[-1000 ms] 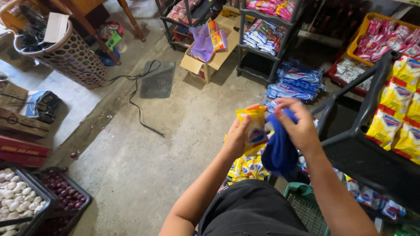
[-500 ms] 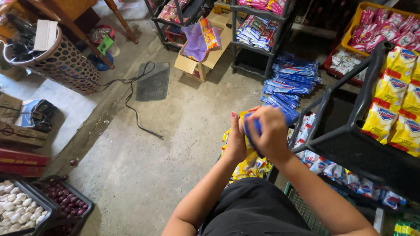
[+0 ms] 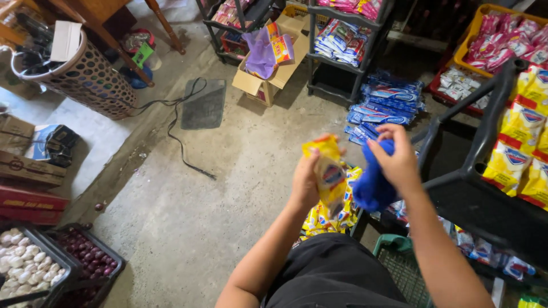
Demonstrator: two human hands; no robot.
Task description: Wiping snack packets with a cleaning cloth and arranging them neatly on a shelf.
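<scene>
The left hand (image 3: 305, 185) is gripping a yellow packet (image 3: 326, 171) upright, just left of the black rack (image 3: 485, 131). The right hand (image 3: 397, 162) is closing around a blue cloth (image 3: 371, 185) (bunched up) beside the packet, nearer the rack. More yellow packets (image 3: 328, 219) are lying on the floor (image 3: 228, 188) below the hands, at the rack's foot.

Two hands (image 3: 354, 171) — one yellow packet (image 3: 328, 171), one blue cloth (image 3: 372, 185).
</scene>
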